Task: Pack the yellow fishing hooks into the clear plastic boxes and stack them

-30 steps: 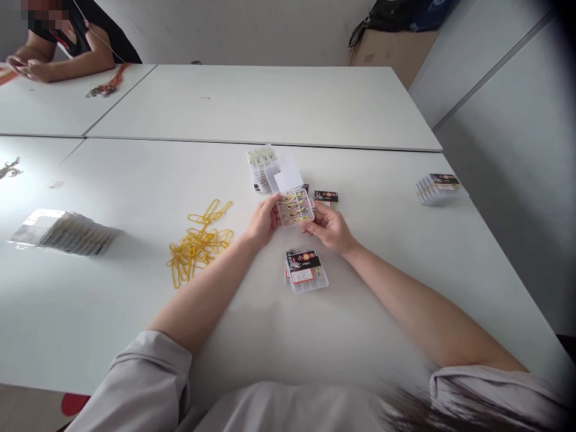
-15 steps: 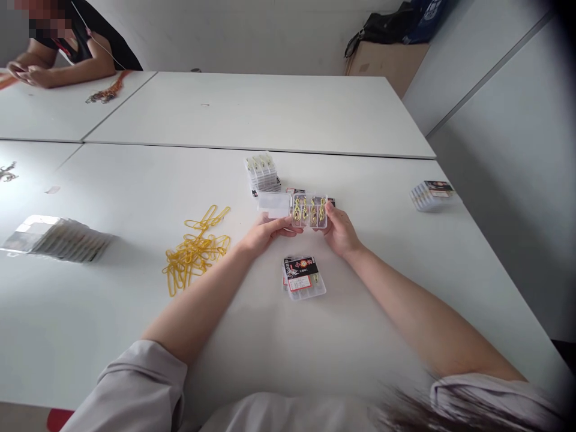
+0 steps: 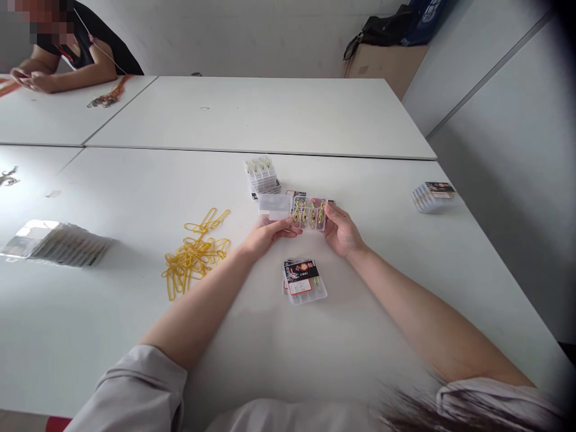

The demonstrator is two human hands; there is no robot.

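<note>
A clear plastic compartment box [image 3: 309, 227] is held above the table with its lid [image 3: 274, 205] swung out to the left. Small yellow-green looped pieces with dark bits, perhaps rigged fish hooks, lie in its compartments. My left hand [image 3: 269, 234] grips the box near the hinge, thumb on the front edge. Around the right end is my right hand [image 3: 342, 231], thumb on top. Closed boxes with black and red labels [image 3: 306, 282] lie just below my hands. Behind the held box stands a stack of similar clear boxes [image 3: 261, 175], with more labelled boxes partly hidden beside it.
Yellow wire-like loops [image 3: 195, 255] lie heaped left of my forearm. A row of clear boxes [image 3: 58, 243] is farther left, another small stack [image 3: 432, 198] at the right edge. Across the table [image 3: 252, 114], a person [image 3: 85, 60] sits near an orange-brown bundle [image 3: 108, 96].
Both hands keep the same hold on the open box. The whole view has shifted slightly, with things appearing a little lower.
</note>
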